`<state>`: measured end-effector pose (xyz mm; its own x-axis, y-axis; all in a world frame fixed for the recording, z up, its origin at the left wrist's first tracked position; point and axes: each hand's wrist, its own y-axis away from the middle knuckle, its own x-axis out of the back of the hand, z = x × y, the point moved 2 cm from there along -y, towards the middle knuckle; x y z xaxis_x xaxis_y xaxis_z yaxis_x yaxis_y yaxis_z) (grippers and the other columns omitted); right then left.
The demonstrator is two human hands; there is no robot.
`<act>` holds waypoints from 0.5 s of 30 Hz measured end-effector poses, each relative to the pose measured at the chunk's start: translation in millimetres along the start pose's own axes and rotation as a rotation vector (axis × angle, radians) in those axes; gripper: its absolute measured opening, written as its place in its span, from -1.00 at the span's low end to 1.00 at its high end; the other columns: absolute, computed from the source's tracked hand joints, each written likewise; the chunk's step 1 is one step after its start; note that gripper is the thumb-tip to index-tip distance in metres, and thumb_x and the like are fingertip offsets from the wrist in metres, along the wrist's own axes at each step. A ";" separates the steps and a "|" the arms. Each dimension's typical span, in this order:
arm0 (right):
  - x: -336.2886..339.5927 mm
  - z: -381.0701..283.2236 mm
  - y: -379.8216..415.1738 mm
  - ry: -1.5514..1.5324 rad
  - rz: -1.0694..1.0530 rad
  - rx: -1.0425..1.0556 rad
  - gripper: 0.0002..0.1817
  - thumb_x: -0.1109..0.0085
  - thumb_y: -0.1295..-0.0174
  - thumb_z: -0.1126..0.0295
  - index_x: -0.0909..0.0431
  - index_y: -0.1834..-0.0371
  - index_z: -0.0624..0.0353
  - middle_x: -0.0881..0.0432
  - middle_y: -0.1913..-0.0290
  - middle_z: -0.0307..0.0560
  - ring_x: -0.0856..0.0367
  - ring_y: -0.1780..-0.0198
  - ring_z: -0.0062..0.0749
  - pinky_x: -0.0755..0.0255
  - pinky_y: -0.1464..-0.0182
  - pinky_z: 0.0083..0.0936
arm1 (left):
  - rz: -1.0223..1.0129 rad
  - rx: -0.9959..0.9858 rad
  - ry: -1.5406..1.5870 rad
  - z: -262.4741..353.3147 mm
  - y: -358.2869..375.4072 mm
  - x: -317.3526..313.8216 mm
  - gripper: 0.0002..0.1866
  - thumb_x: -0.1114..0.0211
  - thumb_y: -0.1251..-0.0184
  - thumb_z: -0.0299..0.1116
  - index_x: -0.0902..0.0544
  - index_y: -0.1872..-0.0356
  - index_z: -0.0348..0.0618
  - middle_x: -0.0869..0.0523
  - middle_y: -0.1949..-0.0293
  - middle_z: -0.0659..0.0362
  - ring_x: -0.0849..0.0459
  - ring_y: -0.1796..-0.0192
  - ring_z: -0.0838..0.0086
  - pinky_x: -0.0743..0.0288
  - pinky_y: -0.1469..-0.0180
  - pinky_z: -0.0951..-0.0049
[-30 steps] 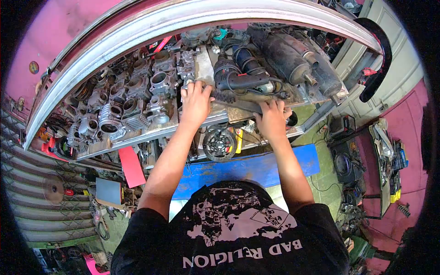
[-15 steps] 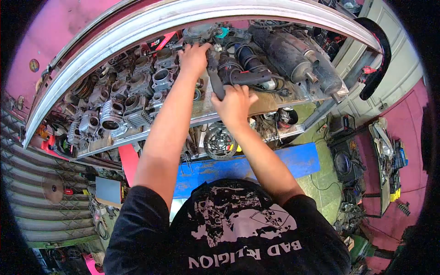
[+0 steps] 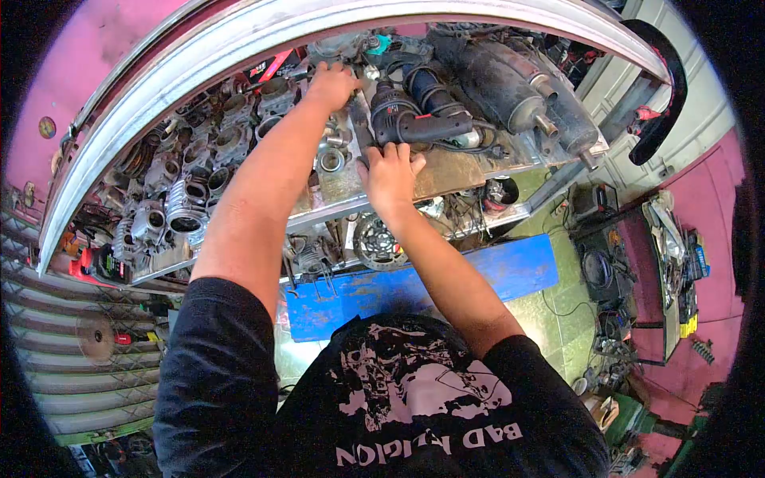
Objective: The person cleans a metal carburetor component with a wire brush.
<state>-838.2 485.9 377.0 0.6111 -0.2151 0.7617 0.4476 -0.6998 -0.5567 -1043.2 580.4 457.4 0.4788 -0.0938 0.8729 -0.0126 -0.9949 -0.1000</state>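
A dark flat bar (image 3: pixel 361 123) lies lengthwise on the workbench between my two hands. My left hand (image 3: pixel 329 86) is at its far end, fingers bent downward; what lies under the fingertips is hidden. My right hand (image 3: pixel 391 177) is at the bar's near end, with its thumb and forefinger closed around it. Just right of the bar rests a black power drill (image 3: pixel 398 119), its handle pointing right above my right hand. A metal ring-shaped part (image 3: pixel 329 160) sits left of my right hand.
Several engine cylinders (image 3: pixel 187 213) crowd the bench's left side. Dark exhaust mufflers (image 3: pixel 510 92) lie at the right. A curved white frame (image 3: pixel 335 32) arches over the far side. Below the front edge are a brake disc (image 3: pixel 376 241) and a blue board (image 3: pixel 478 275).
Both hands have shifted slightly left and away from my body. My right hand sits further left relative to the drill. The ring-shaped part shows more fully.
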 end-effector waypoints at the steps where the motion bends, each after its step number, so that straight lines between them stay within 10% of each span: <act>1: 5.5 0.1 4.6 -0.001 0.008 0.006 -0.65 -0.41 -0.19 0.10 -0.72 0.01 -0.03 -0.66 0.10 -0.08 -0.48 -0.11 -0.10 -0.16 -0.11 0.10 | 0.038 -0.052 0.022 -2.9 -0.4 -1.6 -0.54 -0.29 -0.30 -0.39 -0.73 -0.18 0.42 -0.76 -0.08 0.17 -0.59 -0.32 0.21 -0.31 -0.36 -0.18; 5: 23.8 0.3 24.6 0.010 -0.041 0.010 -0.59 -0.38 -0.22 0.10 -0.74 -0.11 -0.07 -0.67 0.03 -0.13 -0.48 -0.13 -0.13 -0.15 -0.16 0.16 | 0.066 -0.193 0.154 -4.7 5.3 7.3 -0.46 -0.47 0.01 -0.42 -0.78 -0.10 0.28 -0.78 0.05 0.17 -0.62 -0.22 0.23 -0.35 -0.23 -0.07; 15: 4.3 -3.0 11.2 0.040 -0.113 0.031 -0.63 -0.04 -0.39 0.32 -0.74 -0.16 -0.05 -0.69 -0.01 -0.09 -0.47 -0.20 -0.12 -0.12 -0.31 0.25 | 0.056 -0.141 0.136 -12.0 -4.5 -11.1 -0.76 -0.44 0.00 -0.42 -0.86 0.25 0.09 -0.81 0.15 0.11 -0.70 -0.13 0.23 -0.36 -0.21 -0.08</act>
<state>-832.5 475.1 375.1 0.5294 -0.1634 0.8325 0.5326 -0.6997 -0.4761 -1059.0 585.5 453.8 0.3513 -0.1442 0.9251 -0.1637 -0.9823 -0.0910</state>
